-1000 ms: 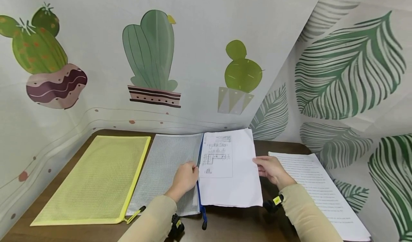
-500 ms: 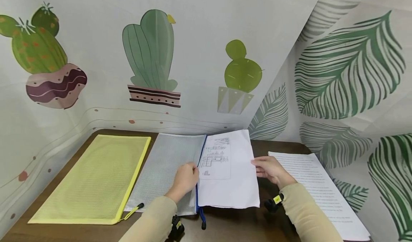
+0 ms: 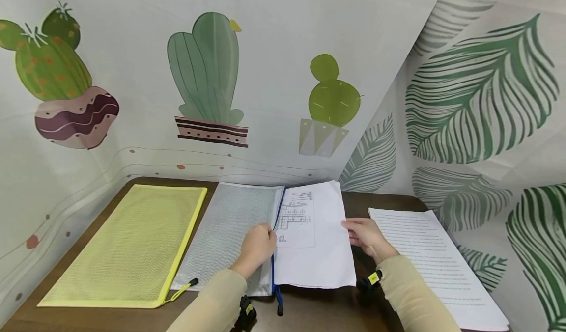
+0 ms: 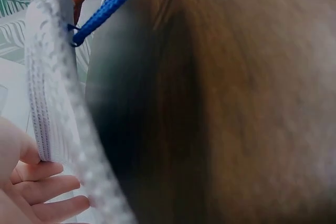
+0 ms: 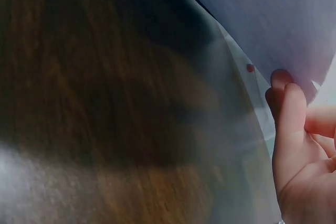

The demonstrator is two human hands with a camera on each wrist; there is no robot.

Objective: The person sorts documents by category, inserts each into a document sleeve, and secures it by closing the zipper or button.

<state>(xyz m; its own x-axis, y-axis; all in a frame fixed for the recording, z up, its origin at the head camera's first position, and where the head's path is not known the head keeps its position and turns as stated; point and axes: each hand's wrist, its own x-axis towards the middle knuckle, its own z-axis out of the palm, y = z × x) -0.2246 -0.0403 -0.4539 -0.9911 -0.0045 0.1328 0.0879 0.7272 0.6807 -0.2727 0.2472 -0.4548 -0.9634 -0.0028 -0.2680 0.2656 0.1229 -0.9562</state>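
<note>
A clear-grey mesh zipper pouch [image 3: 221,224] with a blue zipper edge and a dark-tipped pull lies mid-table in the head view. My left hand [image 3: 258,246] pinches the pouch at its right, opening edge; in the left wrist view the fingers [image 4: 50,187] are around the raised mesh rim. White printed paper [image 3: 331,243] with a line drawing sits partly within the pouch, its larger part sticking out to the right. My right hand [image 3: 366,236] pinches the paper's right edge, thumb on top. The right wrist view shows the paper's underside [image 5: 278,19] lifted above the table.
A yellow mesh zipper pouch [image 3: 128,243] lies flat on the left of the brown wooden table [image 3: 318,315]. On the right rests a stack of text-printed paper [image 3: 435,268]. Behind stands a patterned cloth wall [image 3: 274,76] with cactus and leaf prints.
My right hand has moved slightly left with the paper, which has slid a little farther into the grey pouch. My left hand keeps its pinch and has shifted slightly right.
</note>
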